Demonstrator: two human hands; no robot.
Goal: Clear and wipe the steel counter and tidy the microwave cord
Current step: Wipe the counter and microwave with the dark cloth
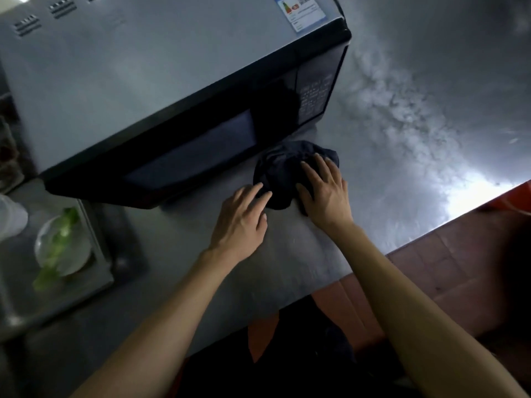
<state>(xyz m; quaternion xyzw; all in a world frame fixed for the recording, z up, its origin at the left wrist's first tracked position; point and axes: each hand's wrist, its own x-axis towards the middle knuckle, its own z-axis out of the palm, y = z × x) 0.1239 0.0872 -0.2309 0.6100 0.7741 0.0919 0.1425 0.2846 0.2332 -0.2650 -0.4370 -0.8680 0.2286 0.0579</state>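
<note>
The right hand (324, 193) presses flat, fingers spread, on the dark cloth (284, 170) just before the microwave's (143, 90) front right corner. The left hand (242, 214), relaxed and holding nothing, touches the cloth's left edge; unwiped counter (402, 139) stretches rightward.

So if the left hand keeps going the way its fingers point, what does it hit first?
The dark cloth. The left hand points up and right, fingertips about at the cloth's near edge; the right hand rests on it.

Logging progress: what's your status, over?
Right hand flat on cloth, left hand open beside it. Cloth on counter at microwave front. Cord not visible.
</note>
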